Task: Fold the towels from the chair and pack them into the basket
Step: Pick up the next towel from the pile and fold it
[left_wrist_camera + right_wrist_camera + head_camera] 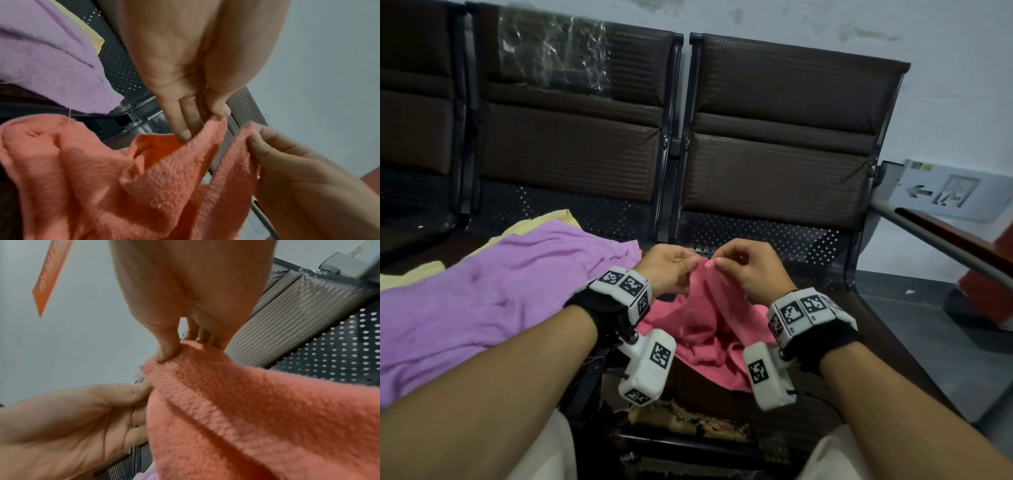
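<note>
A pink towel [705, 329] hangs crumpled over the right-hand chair seat, its top edge lifted. My left hand [671, 267] pinches that edge between thumb and fingers, and my right hand [743, 263] pinches the same edge a little to the right, the two almost touching. The left wrist view has the pink towel [144, 178] pinched under my left hand [197, 123]. The right wrist view has the pink towel [257, 418] pinched by my right hand [174, 348]. A purple towel [482, 291] lies spread on the neighbouring seat over a yellow towel [551, 219]. No basket is in view.
A row of dark brown chairs [784, 120] with perforated metal seats stands against a pale wall. A metal armrest [928, 236] runs along the right side. A wall sign [945, 192] with an arrow sits low at right. The front edge of the seat [688, 421] is torn.
</note>
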The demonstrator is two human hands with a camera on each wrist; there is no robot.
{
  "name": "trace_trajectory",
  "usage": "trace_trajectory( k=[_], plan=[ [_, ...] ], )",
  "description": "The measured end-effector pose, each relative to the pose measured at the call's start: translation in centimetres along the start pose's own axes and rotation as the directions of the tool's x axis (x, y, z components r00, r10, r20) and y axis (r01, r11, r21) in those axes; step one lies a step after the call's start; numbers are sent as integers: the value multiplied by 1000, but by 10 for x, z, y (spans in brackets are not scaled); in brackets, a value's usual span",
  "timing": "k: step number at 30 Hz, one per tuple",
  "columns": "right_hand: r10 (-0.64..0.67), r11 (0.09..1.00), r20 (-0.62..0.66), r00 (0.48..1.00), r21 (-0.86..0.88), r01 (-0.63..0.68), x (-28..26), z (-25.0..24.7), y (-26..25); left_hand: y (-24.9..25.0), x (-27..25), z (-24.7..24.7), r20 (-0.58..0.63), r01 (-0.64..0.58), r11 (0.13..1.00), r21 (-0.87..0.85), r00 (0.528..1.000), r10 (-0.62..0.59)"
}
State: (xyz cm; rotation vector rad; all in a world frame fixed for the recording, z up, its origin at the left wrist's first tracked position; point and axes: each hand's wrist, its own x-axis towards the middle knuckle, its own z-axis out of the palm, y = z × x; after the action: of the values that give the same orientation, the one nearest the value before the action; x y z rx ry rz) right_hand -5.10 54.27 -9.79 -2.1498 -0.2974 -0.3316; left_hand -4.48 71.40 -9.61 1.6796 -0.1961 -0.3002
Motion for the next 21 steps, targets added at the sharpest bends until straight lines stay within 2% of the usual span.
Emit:
trace_trajectory(
  k=[6, 8, 12, 16, 18, 21],
  plan=[
    [90, 995, -90, 992, 41, -86, 3, 4, 1, 11, -6, 16, 47, 39, 991, -131, 998, -33],
    [112, 991, -111, 987, 91, -102, 5, 4, 2, 13, -8, 19, 44, 11, 988, -155, 999, -4],
    [146, 956, -84, 986, 267, -119, 5, 5, 4, 9, -8, 17, 6, -85, 995, -55, 996, 85],
    [190, 906, -58, 980, 396, -152, 3, 3, 4, 4, -7, 10, -5, -103, 995, 16, 995, 103],
    [200, 901, 14, 980, 391, -190, -1, -1, 4, 4, -7, 6, -24, -121, 992, 29, 992, 122],
    [173, 938, 273, 946, 246, -243, -10, -10, 2, 4, -6, 2, -91, -157, 986, 47, 983, 161]
  ],
)
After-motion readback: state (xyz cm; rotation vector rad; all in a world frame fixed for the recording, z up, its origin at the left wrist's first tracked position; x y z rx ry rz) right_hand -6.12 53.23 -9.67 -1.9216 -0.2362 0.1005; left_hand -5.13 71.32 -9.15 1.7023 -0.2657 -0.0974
